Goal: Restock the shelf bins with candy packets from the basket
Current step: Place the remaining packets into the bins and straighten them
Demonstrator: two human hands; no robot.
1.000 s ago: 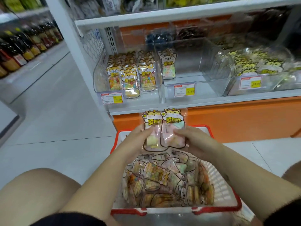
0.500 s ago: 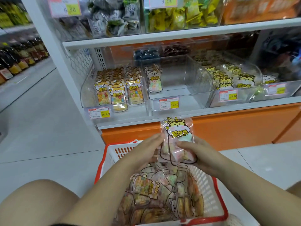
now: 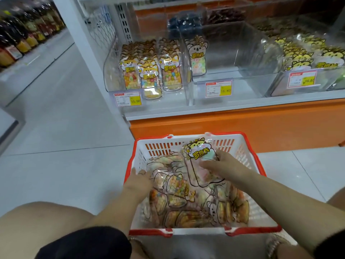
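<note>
K: Shop aisle, pale tiled floor (image 3: 56, 146); basket (image 3: 160, 140) sits on it below the white shelf (image 3: 224, 107). Grips?

M: L to R: left grip (image 3: 138, 182) lies slack, fingers flat on the loose packets (image 3: 186, 199) by basket's left wall, holding nothing; right grip (image 3: 224, 166) is closed round a candy packet (image 3: 200, 152) (maybe two stacked, can't tell), thumb across its front, pkt upright over basket's far half.

K: What could go wrong?

M: Film looks slick and hold sits low, so pkt may flop or slip on the lift. Wrong-bin risk too: left bin (image 3: 112, 71) is packed w/ a diff. design; forcing one in would prob. topple rows. Next, middle bin (image 3: 242, 58) has a single packet (image 3: 197, 57); right bin (image 3: 326, 79) carries yellow headers like the held one, can't confirm match.

K: Room?

M: Far left, bottles (image 3: 22, 40), aisle between, yellow price tags (image 3: 218, 89) on bin fronts, orange plinth (image 3: 242, 128) under shelf.
</note>
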